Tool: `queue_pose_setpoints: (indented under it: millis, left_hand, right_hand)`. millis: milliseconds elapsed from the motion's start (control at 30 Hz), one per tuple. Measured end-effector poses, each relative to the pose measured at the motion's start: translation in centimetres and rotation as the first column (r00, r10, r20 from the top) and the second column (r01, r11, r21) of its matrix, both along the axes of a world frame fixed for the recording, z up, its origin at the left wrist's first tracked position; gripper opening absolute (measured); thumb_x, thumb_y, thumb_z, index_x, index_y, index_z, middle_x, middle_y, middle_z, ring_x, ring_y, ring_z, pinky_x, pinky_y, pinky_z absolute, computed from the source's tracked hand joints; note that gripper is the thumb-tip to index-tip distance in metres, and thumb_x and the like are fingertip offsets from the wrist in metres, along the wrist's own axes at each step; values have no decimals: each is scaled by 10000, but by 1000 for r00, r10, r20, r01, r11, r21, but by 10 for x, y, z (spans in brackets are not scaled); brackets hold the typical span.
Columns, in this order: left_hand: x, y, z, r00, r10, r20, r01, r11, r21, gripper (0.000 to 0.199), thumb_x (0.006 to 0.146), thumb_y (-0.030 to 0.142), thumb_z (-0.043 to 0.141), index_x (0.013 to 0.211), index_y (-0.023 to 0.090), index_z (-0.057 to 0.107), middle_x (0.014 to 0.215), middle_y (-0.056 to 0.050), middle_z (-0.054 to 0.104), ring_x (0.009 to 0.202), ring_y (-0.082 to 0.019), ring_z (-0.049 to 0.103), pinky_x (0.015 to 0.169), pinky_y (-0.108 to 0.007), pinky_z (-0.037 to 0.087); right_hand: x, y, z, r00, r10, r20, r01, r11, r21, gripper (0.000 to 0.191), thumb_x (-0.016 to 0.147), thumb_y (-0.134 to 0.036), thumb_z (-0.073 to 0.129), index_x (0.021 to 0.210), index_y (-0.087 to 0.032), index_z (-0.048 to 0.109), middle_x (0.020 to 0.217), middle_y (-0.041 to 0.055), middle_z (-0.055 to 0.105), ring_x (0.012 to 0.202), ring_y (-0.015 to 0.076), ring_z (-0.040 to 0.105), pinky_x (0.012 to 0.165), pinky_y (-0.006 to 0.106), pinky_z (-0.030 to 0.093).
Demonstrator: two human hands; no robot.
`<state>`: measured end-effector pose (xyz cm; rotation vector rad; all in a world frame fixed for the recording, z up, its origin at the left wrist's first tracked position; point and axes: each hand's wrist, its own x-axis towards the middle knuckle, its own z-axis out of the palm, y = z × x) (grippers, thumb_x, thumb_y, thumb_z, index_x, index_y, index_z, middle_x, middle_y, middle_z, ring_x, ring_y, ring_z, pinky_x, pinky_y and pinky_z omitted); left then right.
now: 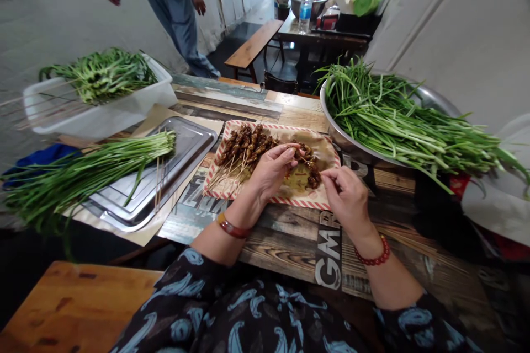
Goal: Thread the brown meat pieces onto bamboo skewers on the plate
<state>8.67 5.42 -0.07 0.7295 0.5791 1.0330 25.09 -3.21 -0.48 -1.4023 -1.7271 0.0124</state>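
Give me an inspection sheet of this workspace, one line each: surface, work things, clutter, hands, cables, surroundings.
Surface: wood-patterned table, with printed lettering.
Work things: dark food skewers bunched on the left of a striped tray; more dark pieces toward its right.
Clutter: stems across a metal tray, some past its edge; white tub of greens behind; steel bowl at right, greens spilling over its rim.
Hands: left and right both at the striped tray, fingertips pinched by the dark pieces; what they grip is too small to tell.
Cables: nothing seen.
Surroundings: person standing beyond the table; bench; bottle on a farther table.
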Motion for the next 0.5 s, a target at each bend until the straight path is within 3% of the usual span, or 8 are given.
queue_pose_setpoints:
  millis: [333, 433, 500]
  left_hand:
    - [5, -3, -4, 997, -39, -72, 38, 999, -11, 346, 686, 333, 820, 971, 161, 726, 911, -41, 710, 749, -85, 615, 712, -207, 485]
    - [1, 3, -2, 994, 27, -108, -24, 999, 31, 422, 711, 372, 797, 1076, 190, 688, 919, -39, 707, 725, -86, 611, 691, -219, 480]
    - [-4, 9, -3, 968, 140, -207, -113, 984, 137, 397, 751, 397, 756, 1082, 191, 679, 905, -41, 704, 732, -97, 608, 687, -228, 470]
  right_hand:
    - [2, 2, 0, 999, -23, 25, 23, 1000, 4, 134, 942, -185, 509, 858, -211, 609, 771, 21, 629, 737, 165, 587, 674, 295, 472]
    - [9, 3, 2, 998, -67, 22, 67, 998, 23, 124, 933, -179, 513, 868, -204, 616, 792, 27, 639, 738, 165, 590, 665, 294, 469]
    - [15, 4, 3, 994, -112, 9, 112, 993, 39, 119, 926, -184, 517, 871, -203, 620, 791, 28, 636, 732, 166, 589, 654, 294, 467]
